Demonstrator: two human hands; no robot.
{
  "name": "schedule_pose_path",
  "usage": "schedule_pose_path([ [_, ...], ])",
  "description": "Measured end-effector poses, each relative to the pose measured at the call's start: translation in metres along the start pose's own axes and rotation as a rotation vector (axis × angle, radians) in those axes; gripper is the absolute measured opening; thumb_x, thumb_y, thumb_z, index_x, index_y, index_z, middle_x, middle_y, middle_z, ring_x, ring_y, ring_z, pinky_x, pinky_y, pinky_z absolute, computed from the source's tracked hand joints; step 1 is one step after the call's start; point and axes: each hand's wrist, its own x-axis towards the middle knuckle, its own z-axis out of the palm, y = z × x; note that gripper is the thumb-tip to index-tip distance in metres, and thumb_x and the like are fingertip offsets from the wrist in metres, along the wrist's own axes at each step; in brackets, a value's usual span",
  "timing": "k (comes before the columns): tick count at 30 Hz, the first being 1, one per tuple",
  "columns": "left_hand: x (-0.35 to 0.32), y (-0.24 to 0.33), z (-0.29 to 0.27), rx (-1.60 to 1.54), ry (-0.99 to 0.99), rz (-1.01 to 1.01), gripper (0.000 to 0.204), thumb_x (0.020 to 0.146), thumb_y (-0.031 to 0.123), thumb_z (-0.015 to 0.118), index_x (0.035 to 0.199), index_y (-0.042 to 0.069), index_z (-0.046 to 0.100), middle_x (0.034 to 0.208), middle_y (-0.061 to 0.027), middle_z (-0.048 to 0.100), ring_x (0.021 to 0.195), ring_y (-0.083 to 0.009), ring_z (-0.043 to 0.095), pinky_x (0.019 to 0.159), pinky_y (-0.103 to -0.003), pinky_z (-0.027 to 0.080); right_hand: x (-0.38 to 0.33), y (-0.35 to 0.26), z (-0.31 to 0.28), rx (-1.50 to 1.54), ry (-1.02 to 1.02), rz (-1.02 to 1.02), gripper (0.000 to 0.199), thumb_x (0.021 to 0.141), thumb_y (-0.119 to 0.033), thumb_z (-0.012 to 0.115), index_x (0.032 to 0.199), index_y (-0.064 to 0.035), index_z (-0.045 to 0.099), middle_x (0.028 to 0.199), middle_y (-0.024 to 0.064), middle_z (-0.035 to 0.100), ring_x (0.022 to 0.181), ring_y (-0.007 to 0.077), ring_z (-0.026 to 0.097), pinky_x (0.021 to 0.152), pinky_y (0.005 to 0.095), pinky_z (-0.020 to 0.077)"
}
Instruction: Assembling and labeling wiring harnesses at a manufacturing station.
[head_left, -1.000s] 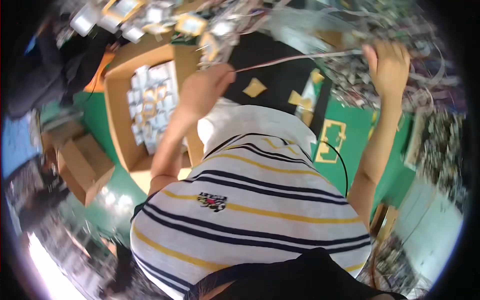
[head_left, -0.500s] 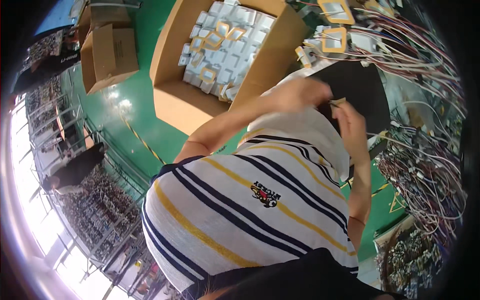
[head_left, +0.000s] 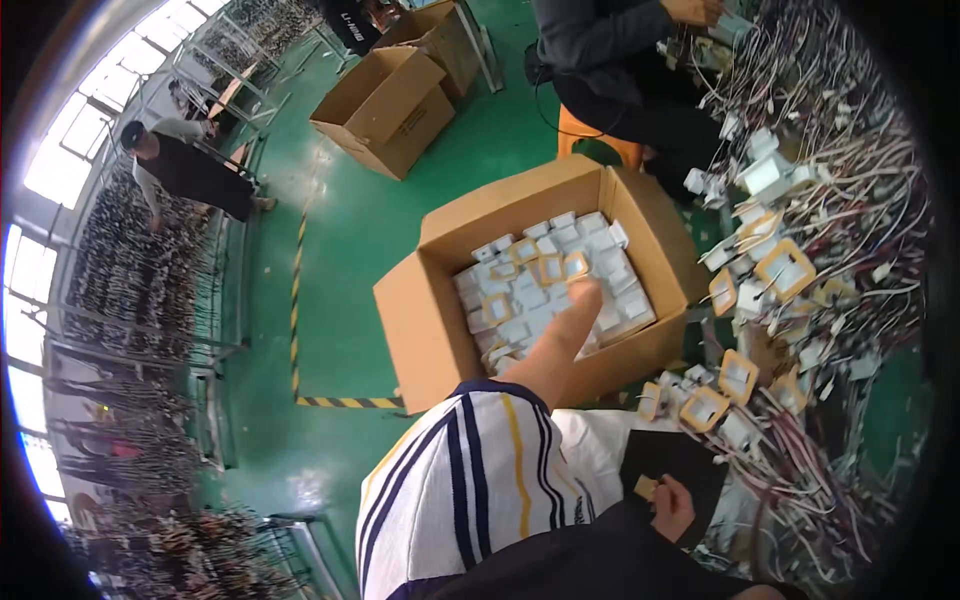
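My left hand [head_left: 584,294] is stretched out over an open cardboard box [head_left: 428,337]. It is right beside a small square frame with a yellow rim [head_left: 576,265]. The fingers are foreshortened, so whether they grip that frame is hidden. Inside the box, white plastic housings [head_left: 530,290] lie packed close together, with several yellow-rimmed frames on top. Low in the picture, the fingers of my right hand [head_left: 676,510] are closed on a small tan piece [head_left: 646,487], held over a black sheet [head_left: 665,455] at my lap.
Bundles of wires [head_left: 840,230] with white connectors and yellow-rimmed frames crowd the right side. Beyond the box, a person in dark clothing [head_left: 610,60] sits on an orange stool [head_left: 590,135]. More cardboard boxes [head_left: 385,110] stand on the green floor. Another person [head_left: 190,170] stands by racks at left.
My left hand has gone from beside my right hand out into the box. My right hand keeps the small tan piece. The view has turned toward the box, bringing the seated person in.
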Motion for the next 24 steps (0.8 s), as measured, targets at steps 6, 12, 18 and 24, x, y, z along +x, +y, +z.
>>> schedule_pose_path([
  [6,-0.054,0.048,-0.127,-1.025,0.228,-0.556,0.025,0.076,0.030,0.064,0.079,0.006,0.060,0.073,-0.0132,0.063,0.069,-0.0259,0.061,0.064,-0.038,0.047,0.006,-0.018,0.001,0.082,-0.058,-0.141,0.010,0.080,0.004,0.063,0.089,0.0035,0.064,0.084,0.0049,0.061,0.075,0.0101,0.056,0.070,0.0222,0.0463],
  [12,-0.164,0.114,-0.295,-1.639,0.116,0.036,0.017,0.084,0.008,0.064,0.071,0.009,0.054,0.067,0.0031,0.054,0.065,-0.0055,0.048,0.061,-0.022,0.039,0.033,-0.093,0.035,-0.087,0.007,-0.418,0.008,0.076,0.004,0.065,0.082,0.0005,0.062,0.082,0.0033,0.060,0.071,0.0086,0.052,0.064,0.0209,0.0416],
  [18,-0.242,0.152,-0.389,-1.986,-0.070,0.296,0.018,0.089,0.013,0.062,0.101,0.000,0.065,0.081,-0.0011,0.065,0.073,-0.0058,0.059,0.069,-0.023,0.049,0.053,-0.147,0.071,0.123,0.100,-0.750,0.015,0.074,0.003,0.071,0.086,-0.0034,0.066,0.086,0.0001,0.062,0.064,0.0031,0.045,0.052,0.0172,0.0312],
  [24,-0.277,0.162,-0.391,-1.884,-0.100,0.571,0.018,0.086,0.005,0.064,0.101,-0.004,0.065,0.100,-0.0039,0.061,0.080,-0.0078,0.057,0.069,-0.021,0.046,0.034,-0.148,0.058,0.111,0.211,-0.835,0.015,0.077,0.007,0.068,0.089,0.0008,0.063,0.091,0.0045,0.062,0.067,0.0034,0.045,0.057,0.0166,0.0352],
])
